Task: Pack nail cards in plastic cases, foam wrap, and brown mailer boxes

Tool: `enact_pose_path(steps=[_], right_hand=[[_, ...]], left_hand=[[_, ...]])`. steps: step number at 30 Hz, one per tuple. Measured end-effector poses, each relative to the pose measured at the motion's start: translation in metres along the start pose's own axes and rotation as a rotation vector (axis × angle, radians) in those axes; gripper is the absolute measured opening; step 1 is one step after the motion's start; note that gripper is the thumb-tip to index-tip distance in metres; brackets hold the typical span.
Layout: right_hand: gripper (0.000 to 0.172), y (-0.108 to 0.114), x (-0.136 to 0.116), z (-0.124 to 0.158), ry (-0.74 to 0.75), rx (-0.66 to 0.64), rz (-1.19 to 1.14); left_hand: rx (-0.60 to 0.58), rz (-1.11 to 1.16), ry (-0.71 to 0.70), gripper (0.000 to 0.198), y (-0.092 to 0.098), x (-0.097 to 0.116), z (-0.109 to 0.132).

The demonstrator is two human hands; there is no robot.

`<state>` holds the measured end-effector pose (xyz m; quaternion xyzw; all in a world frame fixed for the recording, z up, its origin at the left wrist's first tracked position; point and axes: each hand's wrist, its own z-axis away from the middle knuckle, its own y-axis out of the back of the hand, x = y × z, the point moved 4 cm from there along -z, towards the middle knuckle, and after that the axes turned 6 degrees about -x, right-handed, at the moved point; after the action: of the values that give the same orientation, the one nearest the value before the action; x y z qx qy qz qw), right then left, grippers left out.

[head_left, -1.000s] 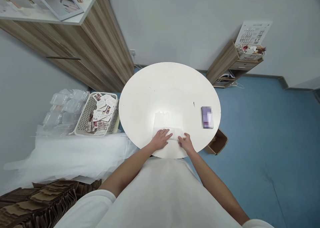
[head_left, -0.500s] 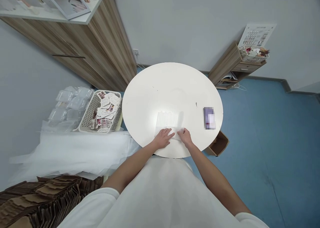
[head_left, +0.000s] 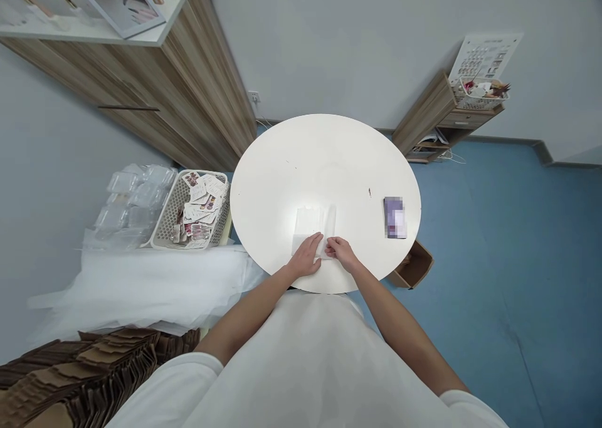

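Observation:
A thin white sheet (head_left: 308, 220) lies near the front edge of the round white table (head_left: 282, 158), with its right side folded over into a narrow strip. My left hand (head_left: 305, 257) rests on the sheet's lower part, fingers stretched out. Close by on the right, the curled fingers of my right hand (head_left: 342, 252) pinch the folded edge. The two hands are a short gap apart.
A blurred purple pack (head_left: 394, 217) lies at the table's right side. Left of the table are a white basket (head_left: 163, 226) of cards, clear plastic boxes (head_left: 141, 190), white sheets (head_left: 160, 284) and folded brown cardboard (head_left: 108, 371). An open carton (head_left: 414, 266) stands below right.
The sheet's right edge has been folded inward to the left. My right hand has moved slightly left with it, while my left hand stays on the sheet.

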<state>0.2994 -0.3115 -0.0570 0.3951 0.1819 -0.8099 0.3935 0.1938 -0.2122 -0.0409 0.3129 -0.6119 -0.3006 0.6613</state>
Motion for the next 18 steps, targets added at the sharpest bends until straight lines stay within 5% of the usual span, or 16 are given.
enact_pose_path(steps=[5, 10, 13, 16, 18], right_hand=[[0.024, 0.007, 0.002, -0.001, 0.070, -0.029, 0.079], [0.039, 0.007, 0.002, 0.001, 0.189, -0.008, 0.501], [0.046, -0.003, 0.005, 0.003, 0.211, -0.002, 0.780], [0.046, -0.012, 0.009, 0.003, 0.204, 0.006, 0.850], [0.046, -0.018, 0.010, 0.003, 0.229, -0.016, 0.850]], left_hand=[[-0.145, -0.143, -0.098, 0.056, 0.003, 0.018, 0.006], [-0.160, -0.152, 0.044, 0.037, 0.005, 0.011, 0.014], [-0.006, -0.056, 0.351, 0.042, 0.007, -0.005, 0.027], [0.167, 0.143, 0.863, 0.057, 0.002, -0.029, 0.053], [0.193, 0.317, 1.029, 0.060, -0.010, -0.041, 0.066]])
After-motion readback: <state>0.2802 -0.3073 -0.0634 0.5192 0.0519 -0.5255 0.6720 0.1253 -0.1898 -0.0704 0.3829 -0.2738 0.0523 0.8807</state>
